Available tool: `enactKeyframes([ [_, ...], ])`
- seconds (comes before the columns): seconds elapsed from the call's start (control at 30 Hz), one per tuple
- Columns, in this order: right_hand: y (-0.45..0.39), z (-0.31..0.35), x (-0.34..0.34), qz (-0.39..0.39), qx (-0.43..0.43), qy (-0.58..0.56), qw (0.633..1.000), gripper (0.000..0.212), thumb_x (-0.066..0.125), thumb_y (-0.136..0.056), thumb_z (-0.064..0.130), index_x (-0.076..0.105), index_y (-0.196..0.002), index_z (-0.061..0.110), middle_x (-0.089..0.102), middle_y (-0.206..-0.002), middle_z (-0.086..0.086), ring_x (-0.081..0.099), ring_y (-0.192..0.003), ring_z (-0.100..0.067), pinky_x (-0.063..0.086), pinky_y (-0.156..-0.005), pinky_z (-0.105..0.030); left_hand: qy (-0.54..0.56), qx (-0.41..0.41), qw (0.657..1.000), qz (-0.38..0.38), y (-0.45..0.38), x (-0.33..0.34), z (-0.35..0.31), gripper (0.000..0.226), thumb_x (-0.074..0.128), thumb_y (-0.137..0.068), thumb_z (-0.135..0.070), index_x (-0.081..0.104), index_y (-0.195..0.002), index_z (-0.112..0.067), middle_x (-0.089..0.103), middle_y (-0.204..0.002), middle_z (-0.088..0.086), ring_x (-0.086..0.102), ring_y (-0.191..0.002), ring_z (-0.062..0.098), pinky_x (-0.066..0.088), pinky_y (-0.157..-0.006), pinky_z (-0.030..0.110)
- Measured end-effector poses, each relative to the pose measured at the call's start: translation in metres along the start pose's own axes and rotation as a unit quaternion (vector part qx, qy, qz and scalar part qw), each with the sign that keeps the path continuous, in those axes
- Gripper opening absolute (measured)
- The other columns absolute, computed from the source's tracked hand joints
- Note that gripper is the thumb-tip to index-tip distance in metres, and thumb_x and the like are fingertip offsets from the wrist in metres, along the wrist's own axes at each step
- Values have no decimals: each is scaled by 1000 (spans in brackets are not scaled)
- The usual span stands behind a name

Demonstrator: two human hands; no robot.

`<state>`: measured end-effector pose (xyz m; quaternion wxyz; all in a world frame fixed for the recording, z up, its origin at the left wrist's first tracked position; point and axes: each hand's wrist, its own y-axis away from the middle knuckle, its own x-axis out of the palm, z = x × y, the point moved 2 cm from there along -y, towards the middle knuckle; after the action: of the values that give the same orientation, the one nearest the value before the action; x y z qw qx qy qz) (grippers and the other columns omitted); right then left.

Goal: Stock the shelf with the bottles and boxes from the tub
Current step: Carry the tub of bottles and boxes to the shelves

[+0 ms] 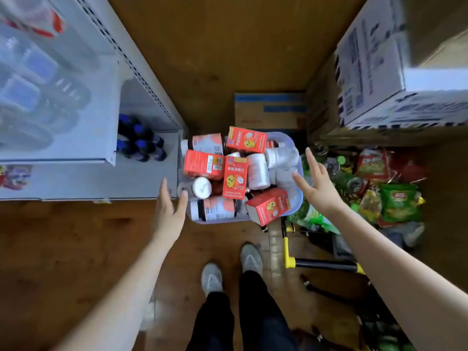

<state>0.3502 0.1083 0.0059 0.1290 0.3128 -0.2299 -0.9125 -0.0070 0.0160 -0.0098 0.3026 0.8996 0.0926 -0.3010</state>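
Observation:
A clear plastic tub (pixel 296 198) stands on the wooden floor, heaped with red boxes (pixel 235 178) and white and dark bottles (pixel 257 171). One red box (pixel 269 206) leans over the tub's near rim. My left hand (pixel 169 209) hovers at the tub's left edge, fingers spread and straight, holding nothing. My right hand (pixel 316 184) hovers over the tub's right edge, fingers straight, also holding nothing. The grey shelf (pixel 141 181) runs along the left, with several dark blue-capped bottles (pixel 140 143) on its lower board.
A shopping cart (pixel 326 264) with yellow joints, full of green and red snack bags (pixel 395 201), stands right of the tub. Cardboard cartons (pixel 269 110) sit behind it, and a white carton (pixel 379 72) is stacked at upper right. My feet (pixel 233 267) stand just below the tub.

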Motion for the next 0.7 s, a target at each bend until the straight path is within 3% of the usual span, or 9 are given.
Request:
enactKeyframes([
  [0.13, -17, -1, 5, 36, -18, -5, 999, 84, 50, -91, 66, -6, -152, 49, 20, -158, 17, 20, -145, -6, 24, -118, -41, 27, -20, 999, 33, -16, 10, -5, 71, 32, -91, -65, 4, -153, -44, 32, -158, -2, 40, -139, 22, 40, -99, 37],
  [0.3, -28, -5, 10, 37, -7, -15, 999, 86, 50, -83, 76, -6, -146, 61, 31, -144, 6, 37, -139, -23, 32, -113, -56, 95, 8, 994, 44, -29, 14, -7, 69, 39, -91, -68, 9, -150, -51, 29, -157, -16, 33, -139, 9, 34, -101, 29],
  [0.47, -29, 0, 10, 65, -1, -28, 998, 80, 43, -88, 68, -10, -147, 58, 22, -148, 4, 38, -138, -23, 27, -116, -49, 111, 25, 991, 68, -34, 14, -19, 70, 41, -87, -71, 16, -149, -52, 47, -141, -15, 45, -126, 0, 40, -86, 17],
  [0.57, -30, -1, 9, 72, -6, -10, 997, 80, 43, -90, 64, -11, -149, 54, 22, -137, 8, 39, -128, -17, 26, -107, -35, 98, 32, 992, 72, -34, 14, -32, 66, 40, -88, -69, 37, -144, -34, 54, -112, -20, 54, -112, 1, 41, -77, 13],
  [0.7, -30, 3, 10, 92, -11, 0, 996, 78, 43, -92, 59, -8, -150, 53, 22, -138, 5, 33, -121, -12, 19, -105, -30, 105, 18, 990, 97, -35, 10, -31, 63, 42, -90, -60, 40, -144, -27, 57, -117, -12, 53, -118, 7, 43, -82, 14],
])
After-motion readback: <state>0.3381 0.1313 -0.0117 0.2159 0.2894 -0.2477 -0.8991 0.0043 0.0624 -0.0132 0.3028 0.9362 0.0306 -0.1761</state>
